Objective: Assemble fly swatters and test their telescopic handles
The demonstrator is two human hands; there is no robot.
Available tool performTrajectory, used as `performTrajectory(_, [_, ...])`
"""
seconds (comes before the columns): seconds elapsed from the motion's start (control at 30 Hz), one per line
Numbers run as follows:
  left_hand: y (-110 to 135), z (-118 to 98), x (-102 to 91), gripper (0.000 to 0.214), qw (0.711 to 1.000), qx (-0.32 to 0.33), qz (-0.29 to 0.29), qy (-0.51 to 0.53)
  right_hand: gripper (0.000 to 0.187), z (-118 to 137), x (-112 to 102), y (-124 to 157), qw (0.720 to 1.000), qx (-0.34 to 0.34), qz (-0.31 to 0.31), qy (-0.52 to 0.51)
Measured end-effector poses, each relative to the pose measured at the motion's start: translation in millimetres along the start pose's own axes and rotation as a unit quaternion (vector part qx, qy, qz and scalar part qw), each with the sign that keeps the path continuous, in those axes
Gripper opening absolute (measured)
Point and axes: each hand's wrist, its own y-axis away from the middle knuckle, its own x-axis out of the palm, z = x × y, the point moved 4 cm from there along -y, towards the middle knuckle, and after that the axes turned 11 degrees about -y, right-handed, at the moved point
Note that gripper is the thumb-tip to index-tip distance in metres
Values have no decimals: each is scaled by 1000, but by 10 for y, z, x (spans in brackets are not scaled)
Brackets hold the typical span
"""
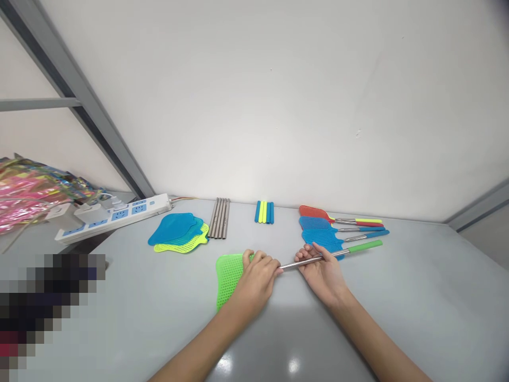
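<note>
A fly swatter with a green mesh head (229,276), a metal rod and a green grip (365,246) is held slantwise above the table. My left hand (258,278) is closed around the neck where the head meets the rod, hiding that joint and part of the mesh. Palm up, my right hand (321,273) holds the middle of the metal rod between thumb and curled fingers. Just beyond it lie several whole swatters, among them a red one (314,213) and a blue one (318,239), with rods and grips pointing right.
Loose blue swatter heads (170,229) and a yellow one (178,245) lie at the left. Several metal rods (218,218) and blue and yellow grips (264,212) are lined up near the wall. A power strip (131,212) with plugs and shiny plastic packages (32,196) are farther left.
</note>
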Motion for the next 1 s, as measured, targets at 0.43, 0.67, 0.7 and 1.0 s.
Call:
performTrajectory(0.43, [-19,112,-49,25,996,-75,-52,-23,22,-69,-24,21,991,37,-10,129])
performTrajectory(0.67, [-6,53,-110,23,991,-93,-96,26,22,-77,-62,1,993,33,-20,109])
performTrajectory(0.7, [3,32,-134,22,989,-93,-109,38,21,-76,-61,1,994,31,-21,107])
performTrajectory(1.0, [83,-303,46,20,938,-47,-25,344,20,-80,-38,14,995,31,-13,96])
